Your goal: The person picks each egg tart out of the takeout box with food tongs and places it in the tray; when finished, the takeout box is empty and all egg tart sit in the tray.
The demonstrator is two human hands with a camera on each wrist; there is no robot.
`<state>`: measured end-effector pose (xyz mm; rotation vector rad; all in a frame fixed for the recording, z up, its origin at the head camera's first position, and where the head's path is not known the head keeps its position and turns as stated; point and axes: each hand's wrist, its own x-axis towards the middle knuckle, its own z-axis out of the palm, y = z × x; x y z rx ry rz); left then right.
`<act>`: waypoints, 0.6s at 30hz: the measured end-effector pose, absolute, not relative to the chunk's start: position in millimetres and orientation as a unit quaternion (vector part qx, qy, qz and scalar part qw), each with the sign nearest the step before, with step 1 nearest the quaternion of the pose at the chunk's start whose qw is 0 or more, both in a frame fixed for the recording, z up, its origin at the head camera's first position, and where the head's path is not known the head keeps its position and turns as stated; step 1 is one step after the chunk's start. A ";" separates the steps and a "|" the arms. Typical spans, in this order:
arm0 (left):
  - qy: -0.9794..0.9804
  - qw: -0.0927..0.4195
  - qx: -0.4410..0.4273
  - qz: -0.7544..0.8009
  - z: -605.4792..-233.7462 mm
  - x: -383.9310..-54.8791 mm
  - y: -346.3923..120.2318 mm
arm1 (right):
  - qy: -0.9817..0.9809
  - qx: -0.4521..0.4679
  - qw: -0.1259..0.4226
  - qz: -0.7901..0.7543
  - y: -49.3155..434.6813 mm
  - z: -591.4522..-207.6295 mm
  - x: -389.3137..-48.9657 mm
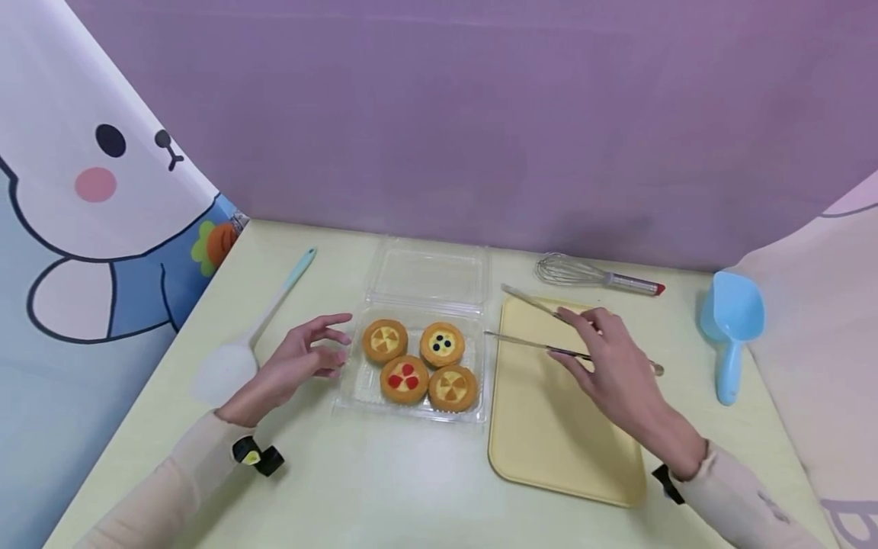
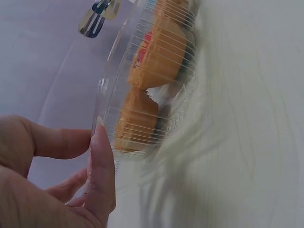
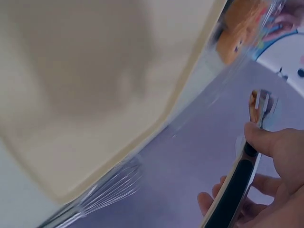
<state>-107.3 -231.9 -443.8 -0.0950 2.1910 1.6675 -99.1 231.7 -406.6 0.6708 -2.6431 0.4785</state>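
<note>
Several egg tarts (image 1: 405,379) sit in the base of a clear plastic clamshell box (image 1: 366,385), its lid folded back toward the wall. One tart has red pieces on top, another dark dots. My left hand (image 1: 302,362) is at the box's left side; in the left wrist view its thumb and finger (image 2: 102,175) pinch the rim. With its thumb and fingers, my right hand (image 1: 613,374) holds metal tongs with dark grips (image 3: 232,190) above the tan tray (image 1: 542,442). The tongs' arms are spread, their tips near the box's right edge with nothing between them.
A whisk (image 1: 583,274) lies behind the tray, close to the purple backdrop (image 1: 480,122). At the far right is a blue scoop (image 1: 734,328). A white spatula with a teal handle end (image 1: 229,372) lies on the left, partly beside my left forearm.
</note>
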 end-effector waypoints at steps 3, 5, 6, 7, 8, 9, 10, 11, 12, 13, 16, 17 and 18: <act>0.782 0.191 -0.034 0.592 -442.9 -107.5 -231.5 | -0.930 0.281 0.180 0.157 218.7 -403.8 -103.9; 0.783 0.190 -0.034 0.592 -442.4 -107.7 -231.1 | -0.924 0.306 0.173 0.149 210.2 -402.0 -106.6; 0.783 0.190 -0.033 0.592 -442.3 -107.8 -230.9 | -0.922 0.317 0.170 0.143 205.9 -400.9 -107.7; 0.782 0.190 -0.033 0.592 -442.2 -108.0 -230.7 | -0.920 0.327 0.166 0.137 201.7 -399.9 -108.5; 0.783 0.191 -0.033 0.592 -442.1 -108.0 -230.6 | -0.918 0.337 0.161 0.130 197.6 -399.0 -109.4; 0.782 0.191 -0.033 0.593 -442.2 -108.0 -230.7 | -0.917 0.347 0.156 0.123 193.5 -398.2 -110.3; 0.780 0.192 -0.033 0.594 -442.1 -108.0 -230.8 | -0.915 0.355 0.152 0.115 189.5 -397.7 -111.0; 0.780 0.192 -0.033 0.595 -442.3 -107.9 -231.1 | -0.914 0.363 0.149 0.104 185.4 -397.1 -111.9; 0.779 0.192 -0.032 0.596 -442.4 -107.9 -231.4 | -0.913 0.371 0.145 0.092 181.5 -396.7 -112.8; 0.779 0.193 -0.032 0.596 -442.6 -107.8 -231.7 | -0.911 0.378 0.142 0.081 177.8 -396.4 -113.9; 0.777 0.193 -0.029 0.599 -443.1 -107.6 -232.1 | -0.905 0.402 0.132 0.054 167.7 -395.6 -117.9; 0.777 0.193 -0.028 0.599 -443.2 -107.5 -232.0 | -0.902 0.409 0.128 0.047 164.9 -395.1 -119.6; 0.778 0.193 -0.027 0.598 -443.3 -107.3 -231.8 | -0.899 0.417 0.126 0.041 162.3 -394.6 -121.3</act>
